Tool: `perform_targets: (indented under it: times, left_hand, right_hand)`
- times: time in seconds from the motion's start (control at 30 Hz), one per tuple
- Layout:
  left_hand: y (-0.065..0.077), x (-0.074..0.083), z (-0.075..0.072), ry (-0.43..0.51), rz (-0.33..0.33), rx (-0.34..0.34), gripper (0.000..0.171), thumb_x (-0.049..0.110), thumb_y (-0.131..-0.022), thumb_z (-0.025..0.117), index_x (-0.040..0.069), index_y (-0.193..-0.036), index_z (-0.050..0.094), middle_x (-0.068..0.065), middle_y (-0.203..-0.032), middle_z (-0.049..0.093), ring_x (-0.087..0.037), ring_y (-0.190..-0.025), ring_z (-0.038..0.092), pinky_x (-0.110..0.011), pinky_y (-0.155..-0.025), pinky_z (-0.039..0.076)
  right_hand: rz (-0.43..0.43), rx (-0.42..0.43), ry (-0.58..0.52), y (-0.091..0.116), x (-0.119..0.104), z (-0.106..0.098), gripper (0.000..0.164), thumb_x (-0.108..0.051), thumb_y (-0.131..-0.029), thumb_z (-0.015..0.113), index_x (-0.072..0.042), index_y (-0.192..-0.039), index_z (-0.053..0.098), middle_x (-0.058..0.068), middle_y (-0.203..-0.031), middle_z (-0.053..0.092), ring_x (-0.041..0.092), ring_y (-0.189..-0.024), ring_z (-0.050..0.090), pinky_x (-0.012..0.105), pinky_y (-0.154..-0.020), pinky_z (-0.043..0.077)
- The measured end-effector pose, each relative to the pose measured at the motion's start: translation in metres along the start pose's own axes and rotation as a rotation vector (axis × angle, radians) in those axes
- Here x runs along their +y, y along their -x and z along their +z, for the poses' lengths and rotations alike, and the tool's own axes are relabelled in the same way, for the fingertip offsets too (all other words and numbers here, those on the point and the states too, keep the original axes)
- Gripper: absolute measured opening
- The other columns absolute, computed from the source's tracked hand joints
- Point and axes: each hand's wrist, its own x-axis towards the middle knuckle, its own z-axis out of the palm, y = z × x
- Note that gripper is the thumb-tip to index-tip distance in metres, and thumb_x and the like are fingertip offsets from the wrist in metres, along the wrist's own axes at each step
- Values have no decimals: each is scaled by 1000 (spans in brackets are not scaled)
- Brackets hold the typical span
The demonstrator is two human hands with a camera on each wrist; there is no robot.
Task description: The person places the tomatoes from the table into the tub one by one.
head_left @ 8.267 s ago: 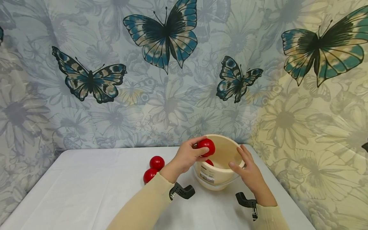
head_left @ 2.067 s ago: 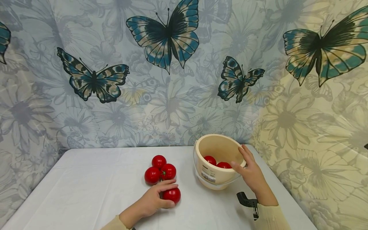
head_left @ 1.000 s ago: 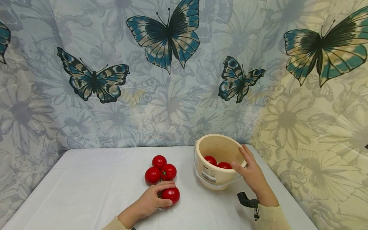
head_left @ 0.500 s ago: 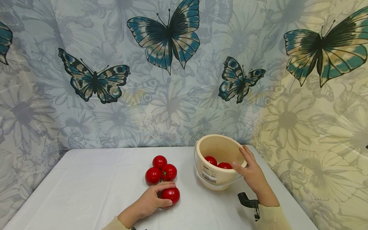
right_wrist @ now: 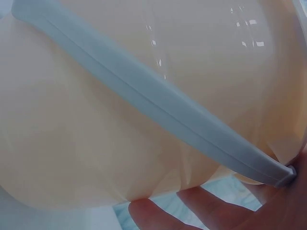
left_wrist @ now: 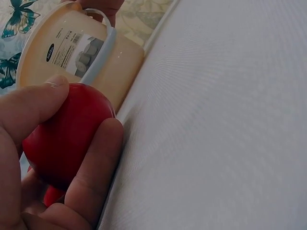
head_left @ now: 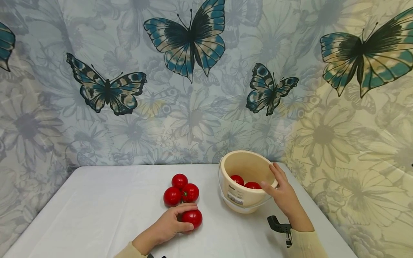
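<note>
My left hand (head_left: 167, 224) grips a glossy red tomato (head_left: 193, 218) at the front of the table, thumb on its near side and fingers round the far side. The left wrist view shows that tomato (left_wrist: 67, 134) between thumb and fingers, low by the white cloth. Just behind it, three more tomatoes (head_left: 172, 196) sit in a cluster; one shows a green stem. My right hand (head_left: 284, 195) holds the right side of the rim of a cream bucket (head_left: 230, 206). Two tomatoes (head_left: 252, 185) show inside. In the right wrist view, fingers (right_wrist: 153, 215) lie along the bucket's wall.
A pale bail handle (right_wrist: 144, 93) hangs down against the bucket's outside, and a printed label (head_left: 235, 195) faces the front. The white-clothed table (head_left: 96, 208) ends at the back against a butterfly-patterned wall covering (head_left: 193, 118). Both wrists wear black camera mounts.
Earlier my left hand held a tomato at the bucket's rim, with one inside; now two are inside and that hand grips another on the table. Over the last second almost nothing moved.
</note>
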Motion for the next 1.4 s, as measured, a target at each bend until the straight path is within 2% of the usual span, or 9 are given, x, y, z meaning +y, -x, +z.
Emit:
perform_targets:
  times: [0.13,0.4,0.57,0.8,0.9,1.1,1.27,1.4]
  left_hand:
    - [-1,0,-1,13,-8,-5,53,12,-86,79,9,-137,61,-9,-147,47,-38,-134,36,-42,-95,52]
    - [-1,0,-1,10,-16,-7,54,14,-86,79,10,-137,61,-9,-147,47,-37,-133,37,-41,-95,52]
    - [0,0,0,43,-17,-9,54,12,-86,79,8,-137,60,-10,-147,46,-37,-131,38,-40,-91,55]
    - [1,3,0,218,-80,-16,58,4,-87,77,2,-141,55,-14,-141,48,-31,-116,54,-48,-80,58]
    - [3,7,0,241,-99,-13,59,3,-87,76,1,-141,53,-16,-136,51,-30,-111,58,-49,-79,59]
    - [7,22,3,335,-129,-10,57,5,-89,75,2,-142,53,-16,-131,54,-31,-110,59,-49,-83,57]
    - [10,35,3,445,-123,-8,55,5,-91,72,6,-142,53,-15,-137,49,-33,-116,56,-49,-88,55]
    - [11,41,2,478,-116,-9,60,2,-91,70,4,-146,47,-16,-139,45,-34,-120,53,-48,-91,54]
  right_hand:
    - [-4,7,-9,0,-1,-1,89,-35,-95,68,-8,-160,14,10,-165,2,44,-146,12,63,-109,28]
    - [5,16,-38,0,-2,0,90,-34,-95,69,-7,-160,13,12,-165,3,43,-146,13,63,-109,28]
    - [3,15,-35,0,-2,0,90,-34,-95,68,-6,-160,13,12,-165,3,43,-146,13,63,-109,28]
    - [7,12,-37,0,-3,0,91,-35,-95,68,-6,-160,12,11,-165,2,44,-146,12,64,-109,28]
    - [5,13,-46,0,-3,0,91,-35,-95,68,-6,-160,12,11,-165,2,43,-146,12,63,-109,28]
    - [-7,14,-50,0,-1,2,90,-33,-95,69,-5,-160,13,11,-165,3,42,-147,11,62,-110,26]
    - [0,19,-35,0,-3,1,91,-36,-95,68,-5,-159,13,12,-165,3,43,-146,12,63,-110,26]
    - [12,19,-26,0,-4,1,91,-37,-95,68,-4,-159,13,12,-165,3,44,-146,12,63,-109,27]
